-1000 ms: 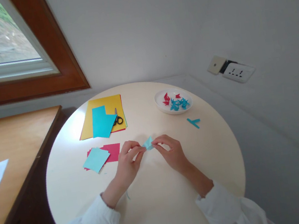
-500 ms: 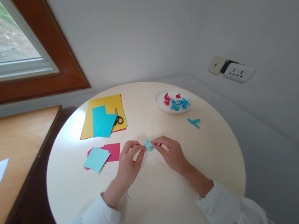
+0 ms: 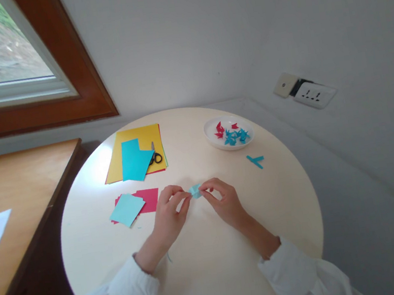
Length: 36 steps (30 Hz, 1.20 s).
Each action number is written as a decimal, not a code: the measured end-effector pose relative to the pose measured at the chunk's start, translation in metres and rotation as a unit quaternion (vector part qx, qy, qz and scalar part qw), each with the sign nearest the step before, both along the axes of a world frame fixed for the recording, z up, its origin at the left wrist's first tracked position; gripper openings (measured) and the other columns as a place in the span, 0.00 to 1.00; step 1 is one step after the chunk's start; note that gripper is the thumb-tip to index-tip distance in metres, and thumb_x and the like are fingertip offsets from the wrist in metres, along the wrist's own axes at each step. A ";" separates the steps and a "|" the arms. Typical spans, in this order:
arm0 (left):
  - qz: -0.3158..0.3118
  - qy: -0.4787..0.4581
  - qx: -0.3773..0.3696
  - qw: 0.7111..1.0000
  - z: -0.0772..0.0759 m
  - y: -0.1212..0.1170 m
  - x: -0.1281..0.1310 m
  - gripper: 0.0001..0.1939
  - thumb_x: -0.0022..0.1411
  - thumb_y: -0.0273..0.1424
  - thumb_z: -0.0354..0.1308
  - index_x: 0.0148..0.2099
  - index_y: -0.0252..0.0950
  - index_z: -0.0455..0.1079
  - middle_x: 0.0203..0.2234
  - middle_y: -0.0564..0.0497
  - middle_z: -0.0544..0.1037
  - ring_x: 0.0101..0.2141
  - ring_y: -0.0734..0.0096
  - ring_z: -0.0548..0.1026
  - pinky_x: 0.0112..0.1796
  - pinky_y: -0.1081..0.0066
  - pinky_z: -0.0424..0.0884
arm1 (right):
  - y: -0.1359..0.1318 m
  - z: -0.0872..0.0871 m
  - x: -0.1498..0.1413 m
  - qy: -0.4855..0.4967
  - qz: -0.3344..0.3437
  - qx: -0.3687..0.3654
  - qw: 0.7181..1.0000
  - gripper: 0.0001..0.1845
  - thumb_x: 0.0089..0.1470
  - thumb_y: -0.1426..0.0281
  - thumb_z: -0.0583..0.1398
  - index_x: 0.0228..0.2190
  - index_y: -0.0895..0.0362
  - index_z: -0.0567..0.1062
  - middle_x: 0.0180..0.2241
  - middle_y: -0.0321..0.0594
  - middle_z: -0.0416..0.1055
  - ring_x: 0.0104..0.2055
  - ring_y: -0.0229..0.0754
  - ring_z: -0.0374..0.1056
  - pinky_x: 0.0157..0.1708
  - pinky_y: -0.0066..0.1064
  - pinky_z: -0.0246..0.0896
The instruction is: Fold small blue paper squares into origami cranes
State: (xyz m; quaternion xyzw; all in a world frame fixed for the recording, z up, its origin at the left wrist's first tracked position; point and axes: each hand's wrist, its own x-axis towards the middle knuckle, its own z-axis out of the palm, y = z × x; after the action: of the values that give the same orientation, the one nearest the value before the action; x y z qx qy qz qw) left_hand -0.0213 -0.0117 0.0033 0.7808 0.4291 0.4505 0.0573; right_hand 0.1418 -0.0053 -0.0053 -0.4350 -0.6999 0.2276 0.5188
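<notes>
A small folded piece of light blue paper [image 3: 195, 191] is held just above the round cream table [image 3: 202, 276], near its middle. My left hand [image 3: 168, 217] pinches its left end with thumb and forefinger. My right hand [image 3: 224, 202] pinches its right end the same way. Both hands are closed on the paper, fingertips almost meeting. White sleeves cover both forearms.
A white dish [image 3: 228, 133] with several red and blue folded bits sits at the back right, blue paper strips [image 3: 256, 160] beside it. Yellow and blue sheets [image 3: 134, 153] with black scissors [image 3: 155, 157] lie back left. Red and light blue squares [image 3: 131, 206] lie left of my hands. A wooden bench [image 3: 10, 197] stands left.
The light blue paper has been pressed flatter and smaller between my fingertips. My right hand has shifted slightly left toward my left hand.
</notes>
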 end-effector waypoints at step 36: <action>0.009 0.142 0.093 0.985 -0.001 0.000 -0.001 0.05 0.59 0.25 0.52 0.36 0.35 0.68 0.27 0.50 0.74 0.29 0.70 0.67 0.30 0.69 0.61 | 0.002 0.000 0.004 -0.221 -0.037 0.176 0.958 0.05 0.54 0.74 0.56 0.27 0.57 0.70 0.28 0.40 0.70 0.33 0.40 0.63 0.34 0.34 0.58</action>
State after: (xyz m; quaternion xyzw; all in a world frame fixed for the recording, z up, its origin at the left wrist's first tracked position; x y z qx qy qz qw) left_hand -0.0225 -0.0119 0.0027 0.8348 0.3961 0.3737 -0.0814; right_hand 0.1457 -0.0038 -0.0052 -0.4018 -0.8096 -0.0206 0.4274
